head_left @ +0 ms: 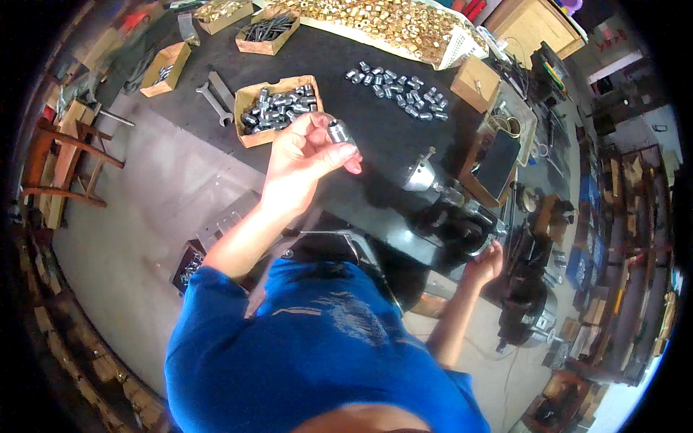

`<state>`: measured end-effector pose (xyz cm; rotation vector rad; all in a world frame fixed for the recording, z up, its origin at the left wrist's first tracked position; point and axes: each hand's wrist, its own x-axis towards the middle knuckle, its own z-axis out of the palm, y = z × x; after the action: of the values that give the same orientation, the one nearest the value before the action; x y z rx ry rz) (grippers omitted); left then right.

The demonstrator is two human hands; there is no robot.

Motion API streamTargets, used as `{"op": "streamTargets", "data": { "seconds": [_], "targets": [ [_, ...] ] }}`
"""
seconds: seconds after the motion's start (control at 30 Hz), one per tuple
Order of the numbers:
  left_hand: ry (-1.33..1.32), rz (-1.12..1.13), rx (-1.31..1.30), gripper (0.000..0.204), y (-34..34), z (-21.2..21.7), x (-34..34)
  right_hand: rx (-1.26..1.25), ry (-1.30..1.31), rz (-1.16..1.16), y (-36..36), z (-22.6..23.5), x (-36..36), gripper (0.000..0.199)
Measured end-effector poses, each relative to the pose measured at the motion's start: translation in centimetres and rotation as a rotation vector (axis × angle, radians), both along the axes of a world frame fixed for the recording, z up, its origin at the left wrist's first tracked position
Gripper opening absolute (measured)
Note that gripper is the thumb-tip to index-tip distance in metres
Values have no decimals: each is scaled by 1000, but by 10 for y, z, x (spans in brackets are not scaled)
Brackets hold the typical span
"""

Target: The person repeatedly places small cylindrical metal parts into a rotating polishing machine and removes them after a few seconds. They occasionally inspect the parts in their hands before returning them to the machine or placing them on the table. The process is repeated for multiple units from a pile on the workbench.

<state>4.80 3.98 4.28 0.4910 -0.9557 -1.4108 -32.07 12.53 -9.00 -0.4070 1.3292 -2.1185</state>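
Left hand (303, 155) pinches a small metal fitting (337, 132) at fingertip (light grip, may slip toward the surface (375, 137) edge); right hand (484, 263) grasps the machine (462, 224).

The left hand (303, 155) is pinching a small silver metal cylinder (338, 132) while the right hand (482, 265) is resting against a black machine (462, 231).

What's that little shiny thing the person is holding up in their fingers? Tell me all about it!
The small metal piece is a short, silvery-grey cylinder, looking like steel, with a darker end. The left hand pinches it between thumb and fingertips, raised above the dark workbench. It matches the pieces heaped in the cardboard box just behind it and the loose ones on the bench. Only the fingers touch it. Finer details are too small to tell.
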Motion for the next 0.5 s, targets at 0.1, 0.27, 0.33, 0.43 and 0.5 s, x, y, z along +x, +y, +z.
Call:
{"op": "streamTargets", "data": {
  "seconds": [0.1,0.27,0.33,0.43,0.5],
  "targets": [
    [-200,104,10,26,4,10,0,45,-33,-35,1,1,-2,17],
    [-431,262,-2,37,13,25,-1,-3,25,58,2,-10,-12,21],
    [-549,288,-105,35,11,20,2,-11,-4,65,1,-7,-10,22],
    [-638,327,-188,34,11,19,2,13,6,40,0,-4,-8,23],
    [-661,348,-221,35,11,17,2,36,11,7,0,-9,-13,23]
  ]
}}
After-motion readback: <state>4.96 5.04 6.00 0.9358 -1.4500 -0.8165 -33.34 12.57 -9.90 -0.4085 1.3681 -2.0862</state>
